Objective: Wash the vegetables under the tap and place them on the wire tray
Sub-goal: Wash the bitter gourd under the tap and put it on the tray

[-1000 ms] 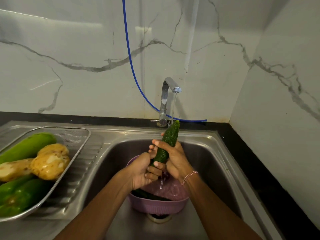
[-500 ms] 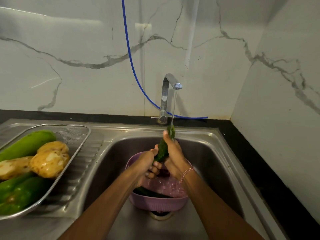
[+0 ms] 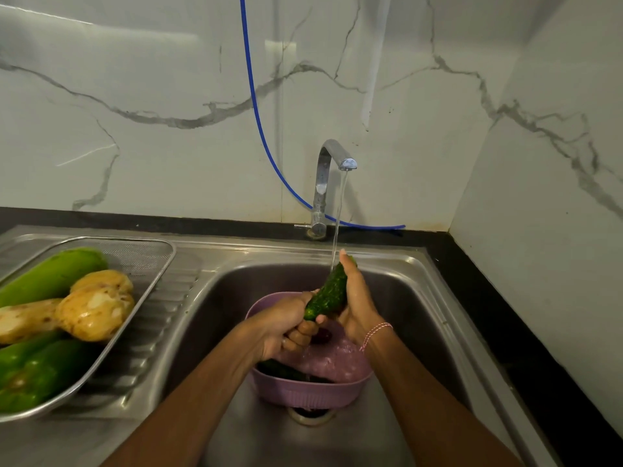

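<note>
- While water (image 3: 338,210) falls from the tap (image 3: 323,183) onto it, the cucumber (image 3: 328,293) is held over the sink (image 3: 421,298). Its long axis is tilted, with the lower end at 7 o'clock and the upper tip at 1 o'clock, toward the spout.
- Left hand (image 3: 286,326) grips the lower end, fingers curled tight round it.
- Right hand (image 3: 357,305) is cupped round the upper half from the 3 o'clock side, one fingertip reaching past the tip. A pink-and-white thread band (image 3: 376,333) circles that wrist.
- Cucumber skin is dark green, bumpy and glossy with water.
- Directly beneath the hands sits a round mauve plastic colander (image 3: 303,394) with ribbed walls, over the drain (image 3: 312,416). A dark green vegetable (image 3: 283,370) lies inside it.
- At 9 o'clock from the sink, a fine-mesh wire tray (image 3: 153,281) with rounded corners rests on the ribbed steel drainboard (image 3: 161,332).
- On the tray lie a long pale-green gourd (image 3: 50,274), yellowish knobbly potatoes (image 3: 94,313) and shiny green peppers (image 3: 37,369), touching one another.
- Sink is brushed steel, set in a black counter (image 3: 505,315).
- Walls (image 3: 135,146) are white marble-look slabs with grey veins, meeting in a corner at 2 o'clock. A blue hose (image 3: 256,106) drops down the back wall and passes behind the tap.
</note>
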### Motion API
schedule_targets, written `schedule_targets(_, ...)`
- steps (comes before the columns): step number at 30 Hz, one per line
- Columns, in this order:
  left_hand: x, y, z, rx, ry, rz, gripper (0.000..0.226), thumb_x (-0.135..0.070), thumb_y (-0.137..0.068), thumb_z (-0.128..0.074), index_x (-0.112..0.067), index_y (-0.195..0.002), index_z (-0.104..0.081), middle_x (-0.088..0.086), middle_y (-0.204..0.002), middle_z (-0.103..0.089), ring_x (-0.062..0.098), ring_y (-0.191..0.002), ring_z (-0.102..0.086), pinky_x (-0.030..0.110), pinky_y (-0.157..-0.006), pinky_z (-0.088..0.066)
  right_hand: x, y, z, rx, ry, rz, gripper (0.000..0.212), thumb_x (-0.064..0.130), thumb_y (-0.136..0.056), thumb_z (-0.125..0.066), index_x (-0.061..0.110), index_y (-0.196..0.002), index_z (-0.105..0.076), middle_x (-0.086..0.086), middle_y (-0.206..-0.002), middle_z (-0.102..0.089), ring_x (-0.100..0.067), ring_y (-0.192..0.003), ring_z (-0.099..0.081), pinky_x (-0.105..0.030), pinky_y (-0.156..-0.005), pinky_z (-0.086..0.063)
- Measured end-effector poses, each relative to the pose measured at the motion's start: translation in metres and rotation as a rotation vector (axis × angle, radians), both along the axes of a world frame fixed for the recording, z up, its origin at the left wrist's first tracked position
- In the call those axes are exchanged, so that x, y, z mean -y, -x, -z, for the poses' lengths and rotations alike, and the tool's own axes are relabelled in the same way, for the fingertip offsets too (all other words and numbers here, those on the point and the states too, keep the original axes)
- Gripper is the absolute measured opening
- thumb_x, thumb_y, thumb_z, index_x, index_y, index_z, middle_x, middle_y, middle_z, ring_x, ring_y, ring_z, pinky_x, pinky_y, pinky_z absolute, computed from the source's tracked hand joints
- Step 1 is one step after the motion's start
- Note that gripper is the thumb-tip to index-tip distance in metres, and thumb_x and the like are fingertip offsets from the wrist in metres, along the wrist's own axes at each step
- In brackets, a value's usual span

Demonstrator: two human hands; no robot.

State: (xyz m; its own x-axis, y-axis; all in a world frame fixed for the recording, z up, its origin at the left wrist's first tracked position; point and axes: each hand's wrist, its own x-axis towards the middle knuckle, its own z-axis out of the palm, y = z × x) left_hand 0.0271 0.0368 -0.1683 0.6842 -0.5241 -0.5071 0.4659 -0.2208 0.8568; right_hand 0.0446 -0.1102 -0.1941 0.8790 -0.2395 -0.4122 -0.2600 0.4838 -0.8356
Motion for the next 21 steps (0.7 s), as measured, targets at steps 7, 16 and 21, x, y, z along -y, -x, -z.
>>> schedule_targets(7, 0.005, -0.007, 0.024, 0.606, -0.339, -0.133, 0.061, -0.053, -0.108, -0.028, -0.013, -0.094, -0.072, 0.004, -0.074, -0.071, 0.019, -0.069, -0.064, 0.033, -0.07, -0.051, -0.011, -0.005, -0.004, 0.184, -0.008, 0.059, 0.06, 0.018, -0.085, -0.087, 0.005, -0.135, -0.056, -0.011, -0.098, -0.068, -0.02, -0.081, -0.07, -0.034, -0.073, -0.062)
schedule_targets(16, 0.018, -0.001, 0.013, 0.34, 0.125, -0.333, 0.048, -0.053, -0.108, -0.032, -0.011, -0.123, -0.048, -0.004, -0.063, -0.048, 0.003, -0.044, -0.036, 0.019, -0.037, -0.028, -0.016, 0.002, -0.01, 0.439, -0.255, -0.127, 0.069, -0.011, -0.084, -0.071, 0.021, -0.141, -0.05, -0.019, -0.122, -0.067, -0.033, -0.107, -0.074, -0.045, -0.087, -0.064)
schedule_targets(21, 0.011, 0.003, -0.003, 0.0, 0.422, -0.375, 0.041, -0.052, -0.108, -0.035, -0.017, -0.099, -0.055, -0.003, -0.058, -0.032, 0.005, -0.04, -0.024, 0.015, -0.033, -0.019, -0.016, 0.002, -0.01, 0.408, -0.14, -0.076, 0.079, 0.004, -0.083, -0.08, 0.028, -0.149, -0.044, -0.016, -0.116, -0.07, -0.029, -0.101, -0.074, -0.044, -0.078, -0.065)
